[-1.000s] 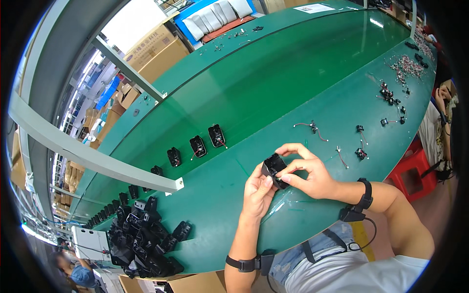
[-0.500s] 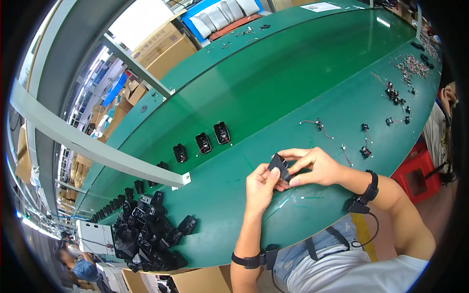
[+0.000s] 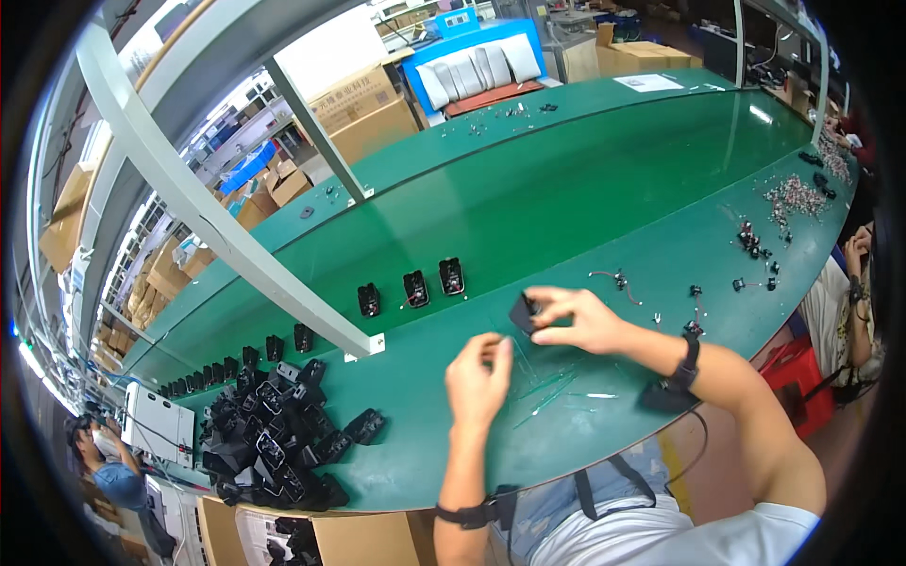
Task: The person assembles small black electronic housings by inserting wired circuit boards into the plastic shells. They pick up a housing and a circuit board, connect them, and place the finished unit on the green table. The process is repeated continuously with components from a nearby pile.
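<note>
In the head view, my right hand (image 3: 580,321) pinches a small black plastic housing (image 3: 522,315) by its right side, just above the near green bench. My left hand (image 3: 478,379) is a short way to the left and nearer to me, apart from the housing. Its fingers are curled in toward the thumb, and no object shows in them. Below both hands, several thin clear-green sticks (image 3: 552,391) lie on the bench. A small part with red and black wires (image 3: 620,280) rests beyond my right hand.
Black housings (image 3: 278,429) are heaped at the left. More housings, some with wired parts inside (image 3: 415,289), line the green belt (image 3: 566,189). A grey metal post (image 3: 236,255) meets the bench on the left. Small wired parts (image 3: 752,241) and a co-worker's hand (image 3: 857,247) are at the right.
My left hand has let go of the black housing and drawn away toward the left and nearer to me. My right hand keeps the housing, now slightly farther left. The view has shifted.
</note>
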Action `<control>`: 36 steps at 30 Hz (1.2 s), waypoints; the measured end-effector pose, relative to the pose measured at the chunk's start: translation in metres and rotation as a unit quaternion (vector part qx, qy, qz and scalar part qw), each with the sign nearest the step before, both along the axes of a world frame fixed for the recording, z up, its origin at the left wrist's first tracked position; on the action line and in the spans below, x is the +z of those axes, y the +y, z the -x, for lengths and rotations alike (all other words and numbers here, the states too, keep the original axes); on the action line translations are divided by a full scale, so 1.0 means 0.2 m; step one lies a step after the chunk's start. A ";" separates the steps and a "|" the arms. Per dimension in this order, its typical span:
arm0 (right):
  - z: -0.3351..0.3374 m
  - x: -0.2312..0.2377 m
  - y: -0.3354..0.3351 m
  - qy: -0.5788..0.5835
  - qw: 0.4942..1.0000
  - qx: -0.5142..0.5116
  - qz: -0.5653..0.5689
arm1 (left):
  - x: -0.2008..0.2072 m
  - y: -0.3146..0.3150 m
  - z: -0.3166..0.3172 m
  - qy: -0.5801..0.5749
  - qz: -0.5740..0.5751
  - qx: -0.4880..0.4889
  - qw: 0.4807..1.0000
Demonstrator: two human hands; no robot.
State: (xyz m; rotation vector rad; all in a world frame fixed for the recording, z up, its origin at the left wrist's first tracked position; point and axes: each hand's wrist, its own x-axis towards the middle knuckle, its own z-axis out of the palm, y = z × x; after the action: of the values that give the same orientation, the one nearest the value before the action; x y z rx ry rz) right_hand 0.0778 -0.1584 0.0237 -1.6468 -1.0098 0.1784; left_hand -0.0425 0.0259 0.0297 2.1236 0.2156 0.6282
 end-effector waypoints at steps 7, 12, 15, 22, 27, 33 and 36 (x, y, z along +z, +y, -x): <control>-0.51 0.03 0.44 -0.257 0.930 -0.090 0.247 | -0.10 0.48 0.47 0.177 -0.356 0.238 0.886; -0.61 -0.13 0.65 -0.313 0.906 -0.051 0.280 | -0.14 0.60 0.70 0.243 -0.372 0.283 0.850; -0.62 -0.08 0.53 -0.347 0.908 -0.040 0.232 | -0.15 0.63 0.73 0.234 -0.327 0.246 0.882; -0.61 0.19 -0.17 -0.250 0.893 -0.056 0.370 | -0.14 0.54 0.63 0.173 -0.248 0.174 0.937; -0.46 0.12 -0.45 -0.212 0.853 -0.127 0.460 | -0.04 0.27 0.30 0.120 -0.193 0.069 0.971; -0.34 0.03 -0.41 -0.118 0.919 -0.185 0.326 | -0.03 -0.07 -0.07 0.060 -0.020 -0.158 0.985; -0.29 0.03 -0.32 -0.014 0.966 -0.174 0.193 | -0.07 -0.11 -0.13 0.081 0.166 -0.203 0.962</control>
State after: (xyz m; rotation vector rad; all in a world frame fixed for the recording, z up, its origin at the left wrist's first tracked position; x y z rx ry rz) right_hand 0.1361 -0.2228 0.0296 -2.1598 -0.7184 0.1195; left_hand -0.0166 0.0035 0.0158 1.8175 -0.0289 0.1617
